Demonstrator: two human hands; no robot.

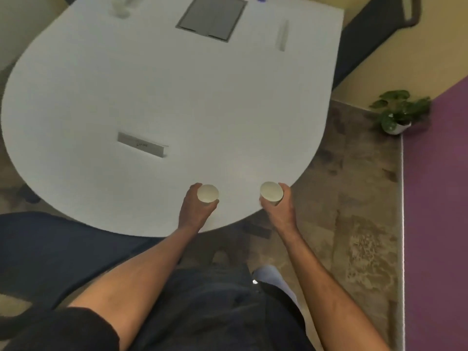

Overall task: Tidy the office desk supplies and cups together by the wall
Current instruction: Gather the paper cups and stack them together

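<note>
Two small white paper cups stand upright, mouths facing the camera, each gripped by a hand above the near rim of the white rounded surface (164,97). The left hand (196,207) wraps the left paper cup (207,193); the right hand (279,206) wraps the right paper cup (271,192), near the surface's edge. A grey name plate (141,144) lies further in, its long axis running left to right. A grey rectangular panel (212,17) sits at the far end. A potted green plant (398,111) stands on the floor at right.
</note>
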